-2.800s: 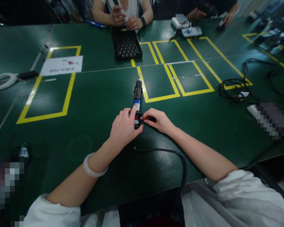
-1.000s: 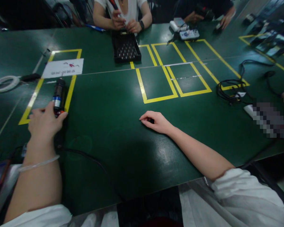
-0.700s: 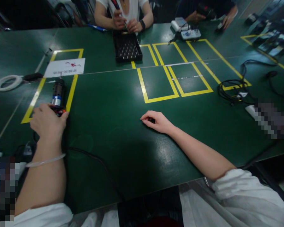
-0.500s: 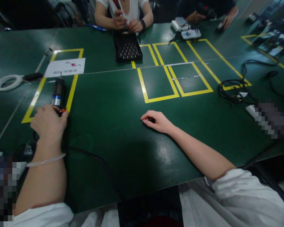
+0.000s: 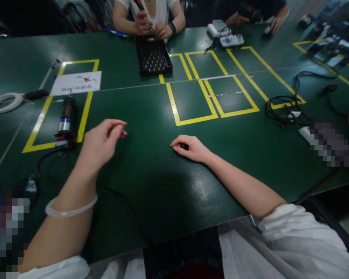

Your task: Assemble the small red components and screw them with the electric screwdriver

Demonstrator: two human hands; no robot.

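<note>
My left hand [image 5: 100, 143] hovers above the green table [image 5: 139, 162], thumb and fingers pinched on a small red bit at the fingertips. To its left a black cylindrical tool [image 5: 65, 118] with a silver-blue band lies inside a yellow taped rectangle [image 5: 83, 112]. Its black cable [image 5: 46, 157] trails toward me. My right hand [image 5: 193, 149] rests on the table at the centre, fingers curled around a small black part [image 5: 185, 146].
A black tray [image 5: 153, 58] stands at the far side, in front of another person's hands [image 5: 151, 26]. A white sheet [image 5: 75, 82] and a white ring [image 5: 2, 101] lie at the left. Coiled black cables [image 5: 280, 108] lie at the right, white devices [image 5: 228, 38] farther back.
My left hand carried the tool from the centre to the left yellow rectangle, let go of it, and now has swung back right. My right hand stayed put.
</note>
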